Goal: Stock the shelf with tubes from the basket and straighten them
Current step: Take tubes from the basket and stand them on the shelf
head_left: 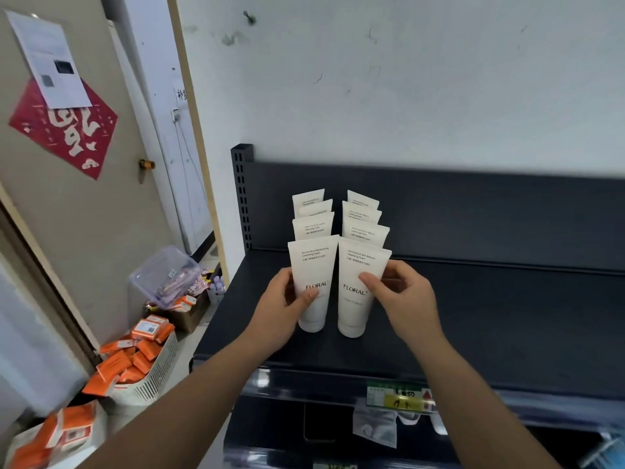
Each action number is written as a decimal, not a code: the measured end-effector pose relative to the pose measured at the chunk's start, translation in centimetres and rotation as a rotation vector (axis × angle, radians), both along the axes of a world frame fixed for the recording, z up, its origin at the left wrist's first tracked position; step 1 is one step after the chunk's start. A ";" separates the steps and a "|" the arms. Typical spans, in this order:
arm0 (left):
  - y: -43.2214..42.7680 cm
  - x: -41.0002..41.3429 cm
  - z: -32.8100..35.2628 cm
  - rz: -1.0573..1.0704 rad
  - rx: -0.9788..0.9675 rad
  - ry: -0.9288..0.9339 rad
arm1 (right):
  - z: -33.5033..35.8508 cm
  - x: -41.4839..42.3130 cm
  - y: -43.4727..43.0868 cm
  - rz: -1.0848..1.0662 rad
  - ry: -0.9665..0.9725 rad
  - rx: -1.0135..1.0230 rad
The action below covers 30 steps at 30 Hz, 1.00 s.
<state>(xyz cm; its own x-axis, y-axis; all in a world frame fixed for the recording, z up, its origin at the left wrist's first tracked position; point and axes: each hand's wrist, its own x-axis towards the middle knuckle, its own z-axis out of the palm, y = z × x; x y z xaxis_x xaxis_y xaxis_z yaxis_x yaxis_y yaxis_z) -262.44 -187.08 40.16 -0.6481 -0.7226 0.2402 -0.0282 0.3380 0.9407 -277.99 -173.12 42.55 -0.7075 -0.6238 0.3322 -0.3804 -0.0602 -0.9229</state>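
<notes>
The dark shelf (490, 316) carries eight white tubes (313, 282) in two front-to-back rows of four, each standing upright on its cap with the flat crimped end up. Left of it, a white slatted basket (152, 380) holds orange boxes (135, 360), too heaped to count. The left hand (284, 309) is clamped on the front left tube, the right hand (402, 296) on the front right tube (355, 299).

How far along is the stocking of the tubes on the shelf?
Done: two rows of four white tubes stand cap-down on the dark shelf. In hand: the left hand holds the front left tube, the right hand the front right tube. Left: both front tubes lean slightly; no tube basket is visible.
</notes>
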 end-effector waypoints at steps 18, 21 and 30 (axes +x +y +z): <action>-1.2 7.2 2.6 0.092 -0.608 -0.488 | 5.7 5.1 -0.4 -0.092 0.670 0.170; -1.5 10.2 2.1 0.144 -0.690 -0.603 | 5.3 8.1 -2.0 -0.010 0.840 0.232; -2.4 24.3 -0.1 0.338 -0.712 -0.780 | 1.5 19.3 -6.9 0.243 1.116 0.364</action>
